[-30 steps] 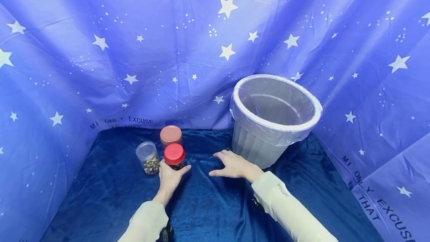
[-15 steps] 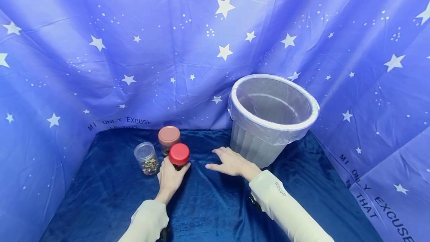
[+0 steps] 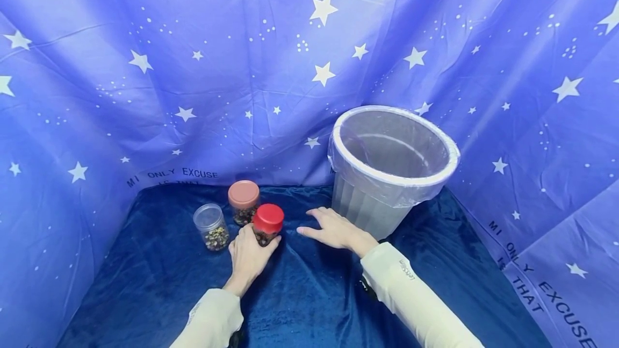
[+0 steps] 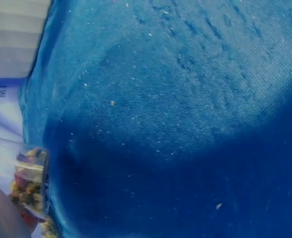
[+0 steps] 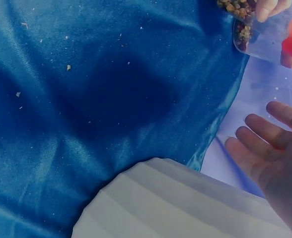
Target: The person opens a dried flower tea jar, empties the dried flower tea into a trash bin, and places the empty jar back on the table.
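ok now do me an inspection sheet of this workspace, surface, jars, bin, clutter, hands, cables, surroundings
Surface: wrinkled dark blue velvety cloth.
Job's things: clear jar with bright red lid, in a hand; clear jar with salmon-pink lid and all-clear jar, both upright on the cloth; tall grey ribbed bin with see-through plastic liner over its rim.
Clutter: small pale specks scattered on the cloth.
Hands: left hand grips the red-lidded jar; right hand holds nothing, fingers extended near the bin.
Cables: nothing seen.
Surroundings: violet-blue fabric backdrop with white stars and dark printed lettering.
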Available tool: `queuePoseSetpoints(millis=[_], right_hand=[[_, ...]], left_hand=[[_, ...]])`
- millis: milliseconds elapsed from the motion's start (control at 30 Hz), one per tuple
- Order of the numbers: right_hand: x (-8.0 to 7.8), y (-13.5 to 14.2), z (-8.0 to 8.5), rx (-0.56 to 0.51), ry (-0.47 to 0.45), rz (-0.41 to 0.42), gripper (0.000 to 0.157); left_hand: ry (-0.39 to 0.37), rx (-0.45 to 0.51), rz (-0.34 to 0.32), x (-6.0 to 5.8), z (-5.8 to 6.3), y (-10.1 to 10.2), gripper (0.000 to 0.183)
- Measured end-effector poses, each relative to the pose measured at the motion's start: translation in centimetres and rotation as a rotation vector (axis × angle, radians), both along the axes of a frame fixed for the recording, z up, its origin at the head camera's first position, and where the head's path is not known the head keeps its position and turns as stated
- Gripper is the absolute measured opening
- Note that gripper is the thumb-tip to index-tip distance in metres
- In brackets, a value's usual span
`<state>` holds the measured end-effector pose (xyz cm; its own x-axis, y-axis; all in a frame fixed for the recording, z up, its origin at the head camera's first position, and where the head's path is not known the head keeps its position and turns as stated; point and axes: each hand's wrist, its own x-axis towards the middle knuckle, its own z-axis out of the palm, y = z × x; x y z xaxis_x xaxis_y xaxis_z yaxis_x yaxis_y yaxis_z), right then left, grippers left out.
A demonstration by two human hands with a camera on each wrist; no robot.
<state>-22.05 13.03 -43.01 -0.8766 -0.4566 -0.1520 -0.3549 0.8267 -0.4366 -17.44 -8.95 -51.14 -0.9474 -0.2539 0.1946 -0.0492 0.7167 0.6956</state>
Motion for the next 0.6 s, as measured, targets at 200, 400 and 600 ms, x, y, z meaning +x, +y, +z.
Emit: queuePoseSetpoints(millis=[200, 400, 600], right_hand=[[0.0, -0.2, 0.7, -0.024, 0.053, -0.080, 0.067], [0.2, -0.7, 1.3, -0.094, 0.106, -0.165, 0.061], [0.9, -1.1, 1.8, -0.183, 0.072, -0.199, 0.055]], left_hand=[[0.111, -0.070, -0.055, 0.1, 0.7, 0.3, 0.065], [0.255, -0.152, -0.136, 0.3, 1.7, 0.1, 0.063], [0.299, -0.255, -0.227, 1.0, 2.6, 0.5, 0.070]])
